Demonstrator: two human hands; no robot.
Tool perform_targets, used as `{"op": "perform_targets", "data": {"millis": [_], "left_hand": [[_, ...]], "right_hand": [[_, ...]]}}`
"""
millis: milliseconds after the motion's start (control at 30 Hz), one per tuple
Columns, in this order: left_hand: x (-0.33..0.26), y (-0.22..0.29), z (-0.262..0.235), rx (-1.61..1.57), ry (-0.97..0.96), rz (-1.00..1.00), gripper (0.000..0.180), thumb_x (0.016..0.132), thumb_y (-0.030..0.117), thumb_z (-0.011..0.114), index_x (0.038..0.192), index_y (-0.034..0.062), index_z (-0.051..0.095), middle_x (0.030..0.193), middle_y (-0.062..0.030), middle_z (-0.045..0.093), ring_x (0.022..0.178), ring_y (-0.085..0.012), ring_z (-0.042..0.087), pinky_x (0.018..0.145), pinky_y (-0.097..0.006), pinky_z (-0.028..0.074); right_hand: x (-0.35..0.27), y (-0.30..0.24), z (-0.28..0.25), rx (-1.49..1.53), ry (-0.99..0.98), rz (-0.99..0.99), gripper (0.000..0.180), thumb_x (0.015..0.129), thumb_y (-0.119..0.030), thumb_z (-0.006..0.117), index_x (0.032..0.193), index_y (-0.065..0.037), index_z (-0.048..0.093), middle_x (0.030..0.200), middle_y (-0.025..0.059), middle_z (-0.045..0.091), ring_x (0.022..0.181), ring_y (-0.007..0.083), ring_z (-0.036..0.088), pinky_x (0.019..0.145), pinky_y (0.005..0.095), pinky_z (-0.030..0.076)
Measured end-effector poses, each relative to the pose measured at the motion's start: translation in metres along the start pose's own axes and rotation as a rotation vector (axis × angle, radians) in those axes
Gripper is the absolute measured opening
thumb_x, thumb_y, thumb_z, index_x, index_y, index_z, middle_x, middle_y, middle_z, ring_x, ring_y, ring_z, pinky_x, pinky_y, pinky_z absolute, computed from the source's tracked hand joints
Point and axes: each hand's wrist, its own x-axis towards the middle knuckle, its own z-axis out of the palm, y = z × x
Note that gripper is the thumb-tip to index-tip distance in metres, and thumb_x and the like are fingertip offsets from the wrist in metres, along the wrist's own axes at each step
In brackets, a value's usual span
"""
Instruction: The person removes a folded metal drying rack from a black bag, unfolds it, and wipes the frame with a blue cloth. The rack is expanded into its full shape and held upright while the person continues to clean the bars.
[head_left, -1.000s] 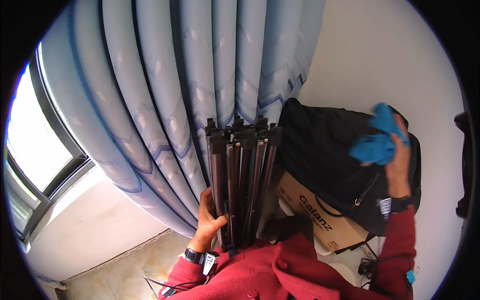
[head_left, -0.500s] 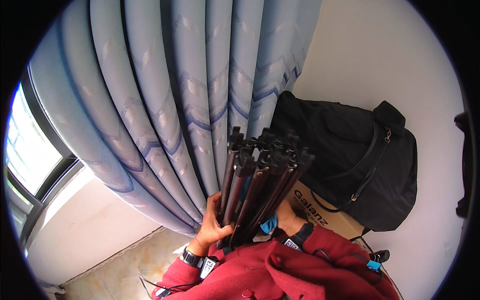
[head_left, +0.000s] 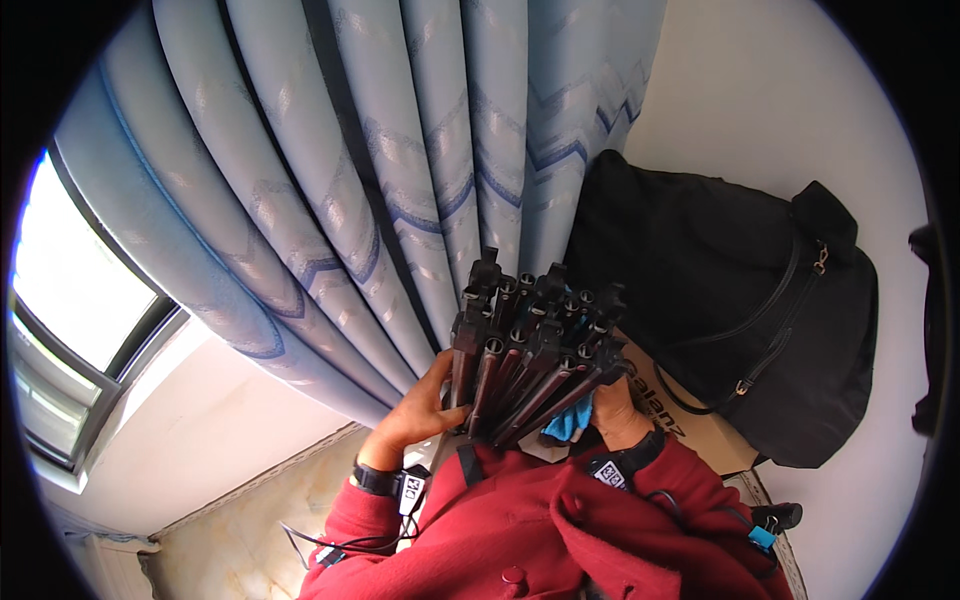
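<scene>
A folded bundle of dark brown metal tubes with black plastic end joints (head_left: pixel 540 345) stands in front of my chest, its open tube ends facing up toward me. My left hand (head_left: pixel 412 415) is closed round its left side, the thumb across the nearest tubes. At the bundle's right side is my right hand (head_left: pixel 618 412), its fingers partly hidden behind the tubes. A light blue cloth (head_left: pixel 570 422) is bunched between that hand and the tubes, apparently in its grip. The bundle's lower end is hidden by my red coat.
A large black bag (head_left: pixel 720 300) rests on a brown cardboard box (head_left: pixel 725 445) against the wall at right. Long blue curtains (head_left: pixel 390 150) hang just beyond the bundle. A window (head_left: pixel 85 280) is at far left, above a marble-patterned floor (head_left: pixel 230 530).
The bundle's top has tipped toward me, showing more tube ends. My right hand has moved up and right along its side, and more of the blue cloth shows. The whole view has shifted slightly.
</scene>
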Motion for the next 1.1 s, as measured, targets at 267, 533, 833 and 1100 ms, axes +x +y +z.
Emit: {"op": "perform_targets", "data": {"millis": [267,533,833,1100], "left_hand": [[0.024,0.136,-0.020,0.796,0.512,0.721,0.051,0.066,0.024,0.080,0.112,0.0073,0.066,0.124,-0.0160,0.057,0.120,-0.0371,0.054,0.096,-0.046,0.041],[0.046,0.124,-0.021,0.679,0.686,0.829,0.038,0.071,0.039,0.079,0.082,0.0043,0.069,0.089,-0.0092,0.059,0.102,-0.0356,0.062,0.083,-0.042,0.047],[0.046,0.109,-0.032,0.568,0.738,0.913,0.040,0.083,0.041,0.071,0.079,0.0011,0.067,0.087,-0.0122,0.058,0.100,-0.0385,0.061,0.081,-0.043,0.050],[0.043,0.098,-0.041,0.525,0.760,0.922,0.039,0.084,0.040,0.070,0.078,0.0010,0.066,0.089,-0.0124,0.058,0.100,-0.0379,0.060,0.083,-0.043,0.049]], "right_hand": [[0.012,0.007,0.009,-0.127,-0.062,-0.001,0.048,0.105,-0.035,0.044,0.140,-0.003,0.042,0.126,0.0090,0.058,0.112,0.0165,0.058,0.098,0.0300,0.046],[0.007,0.044,-0.009,-0.400,-0.087,0.100,0.043,0.103,-0.021,0.047,0.141,-0.002,0.043,0.125,0.0069,0.059,0.112,0.0141,0.057,0.099,0.0292,0.044],[0.063,-0.068,0.016,-0.046,-0.059,0.036,0.052,0.095,-0.031,0.063,0.137,-0.004,0.047,0.116,0.0064,0.062,0.106,0.0148,0.059,0.095,0.0306,0.047],[0.068,-0.052,0.079,-0.143,-0.287,-0.320,0.043,0.102,-0.039,0.047,0.127,-0.004,0.053,0.131,0.0167,0.053,0.120,0.0260,0.054,0.104,0.0371,0.040]]}}
